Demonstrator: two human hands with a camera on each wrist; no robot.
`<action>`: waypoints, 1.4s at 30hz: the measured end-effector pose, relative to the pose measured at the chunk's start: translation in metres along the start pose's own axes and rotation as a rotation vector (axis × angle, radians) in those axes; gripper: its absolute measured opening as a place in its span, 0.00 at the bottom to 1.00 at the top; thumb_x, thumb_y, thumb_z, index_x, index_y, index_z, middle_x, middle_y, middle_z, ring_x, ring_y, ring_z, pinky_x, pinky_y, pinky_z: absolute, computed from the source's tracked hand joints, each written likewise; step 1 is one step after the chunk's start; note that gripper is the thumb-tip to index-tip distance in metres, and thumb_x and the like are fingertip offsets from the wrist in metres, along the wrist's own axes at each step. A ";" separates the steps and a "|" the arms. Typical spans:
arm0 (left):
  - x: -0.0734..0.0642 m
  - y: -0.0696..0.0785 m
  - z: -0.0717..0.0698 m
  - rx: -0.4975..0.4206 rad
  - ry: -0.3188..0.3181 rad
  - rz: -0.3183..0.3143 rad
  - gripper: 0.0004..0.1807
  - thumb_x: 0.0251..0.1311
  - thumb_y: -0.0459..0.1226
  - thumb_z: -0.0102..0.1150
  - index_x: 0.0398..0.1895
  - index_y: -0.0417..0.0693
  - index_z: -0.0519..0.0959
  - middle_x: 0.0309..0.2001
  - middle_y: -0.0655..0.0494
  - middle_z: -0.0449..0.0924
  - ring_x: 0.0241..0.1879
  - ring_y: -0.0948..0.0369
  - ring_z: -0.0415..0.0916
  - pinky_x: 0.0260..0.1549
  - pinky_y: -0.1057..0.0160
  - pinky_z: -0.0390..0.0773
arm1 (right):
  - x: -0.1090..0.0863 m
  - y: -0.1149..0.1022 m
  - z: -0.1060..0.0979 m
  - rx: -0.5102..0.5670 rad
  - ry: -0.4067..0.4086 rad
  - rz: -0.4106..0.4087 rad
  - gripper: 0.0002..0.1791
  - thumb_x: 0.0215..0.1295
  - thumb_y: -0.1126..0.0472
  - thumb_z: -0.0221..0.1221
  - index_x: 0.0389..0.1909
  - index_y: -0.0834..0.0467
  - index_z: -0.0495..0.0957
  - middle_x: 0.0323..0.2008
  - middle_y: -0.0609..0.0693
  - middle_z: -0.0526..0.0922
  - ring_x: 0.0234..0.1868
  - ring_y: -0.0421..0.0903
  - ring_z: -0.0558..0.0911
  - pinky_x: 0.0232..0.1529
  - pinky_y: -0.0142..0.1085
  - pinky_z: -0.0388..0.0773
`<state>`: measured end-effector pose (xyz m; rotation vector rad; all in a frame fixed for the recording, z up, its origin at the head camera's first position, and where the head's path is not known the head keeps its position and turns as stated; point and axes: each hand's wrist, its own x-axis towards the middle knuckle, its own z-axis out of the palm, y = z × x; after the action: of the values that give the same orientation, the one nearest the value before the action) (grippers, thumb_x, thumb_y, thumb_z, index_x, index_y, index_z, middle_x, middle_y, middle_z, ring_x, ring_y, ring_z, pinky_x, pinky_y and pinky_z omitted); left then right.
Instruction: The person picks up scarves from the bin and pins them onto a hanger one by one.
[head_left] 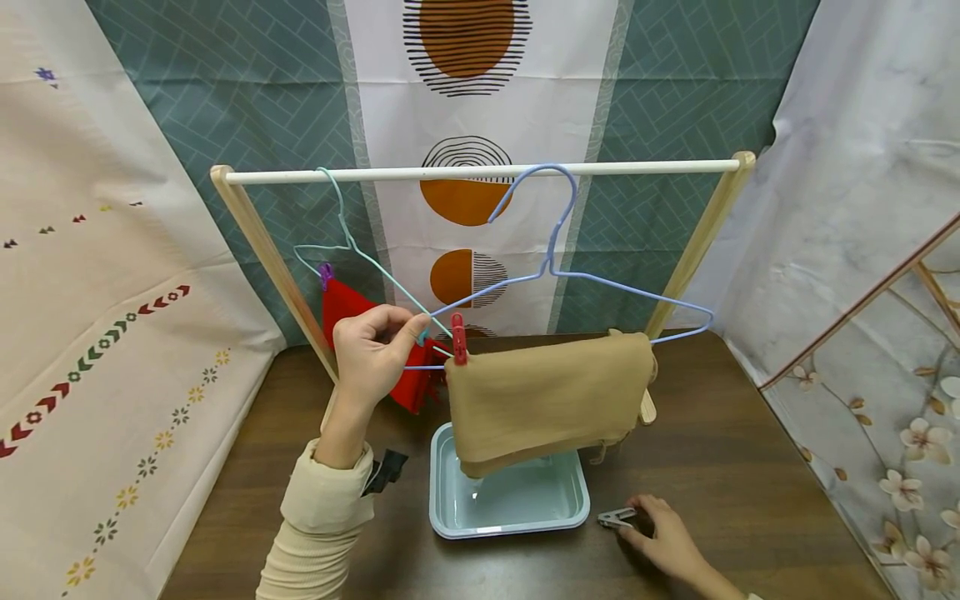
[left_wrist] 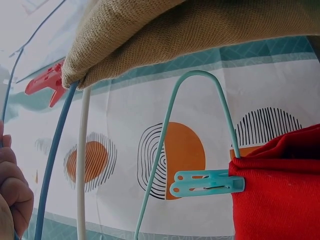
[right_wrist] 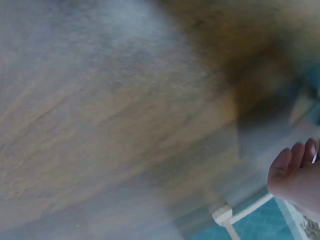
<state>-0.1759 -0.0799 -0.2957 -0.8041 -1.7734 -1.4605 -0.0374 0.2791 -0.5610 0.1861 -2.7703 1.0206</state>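
My left hand [head_left: 371, 350] pinches the left arm of a blue clothes hanger [head_left: 550, 265] between thumb and fingers. A folded tan cloth [head_left: 555, 400] drapes over the hanger's lower bar, with a red clothespin [head_left: 459, 340] clipped at its left end. The hanger's hook is at the white rod [head_left: 637, 168]. Down on the table, my right hand [head_left: 666, 537] holds a grey clothespin [head_left: 617, 517] at its thumb and fingertips. Behind the left hand, a red cloth [left_wrist: 280, 195] hangs from a teal hanger [left_wrist: 200, 73] with a teal clothespin [left_wrist: 207, 183] on it.
A purple clothespin [head_left: 326, 273] grips the red cloth's far end. Wooden posts [head_left: 693, 242] hold up the rod at both sides. Below the tan cloth sits a pale blue basin [head_left: 517, 508] on the dark wooden table [head_left: 720, 450]. Patterned curtains surround the table.
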 end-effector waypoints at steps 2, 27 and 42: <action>0.000 0.000 0.000 0.002 -0.002 0.003 0.05 0.41 0.18 0.63 0.16 0.31 0.78 0.13 0.48 0.73 0.11 0.66 0.59 0.10 0.73 0.61 | 0.002 -0.003 -0.004 0.044 -0.006 0.037 0.15 0.43 0.64 0.68 0.33 0.59 0.76 0.30 0.44 0.76 0.30 0.40 0.74 0.29 0.34 0.71; -0.001 -0.002 -0.001 0.010 -0.005 0.009 0.05 0.41 0.19 0.63 0.17 0.32 0.79 0.13 0.47 0.74 0.11 0.66 0.58 0.09 0.72 0.60 | 0.026 -0.035 -0.047 0.166 0.119 -0.043 0.16 0.44 0.70 0.67 0.36 0.60 0.77 0.28 0.43 0.77 0.29 0.35 0.74 0.27 0.32 0.74; -0.001 -0.005 0.000 0.005 -0.007 0.005 0.05 0.41 0.19 0.63 0.17 0.32 0.78 0.14 0.47 0.74 0.11 0.66 0.57 0.09 0.72 0.60 | 0.042 -0.053 -0.087 0.283 0.168 -0.172 0.20 0.44 0.79 0.63 0.42 0.66 0.75 0.29 0.47 0.77 0.30 0.35 0.76 0.30 0.25 0.72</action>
<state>-0.1793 -0.0808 -0.2993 -0.8108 -1.7785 -1.4513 -0.0579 0.2932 -0.4540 0.3538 -2.4053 1.3118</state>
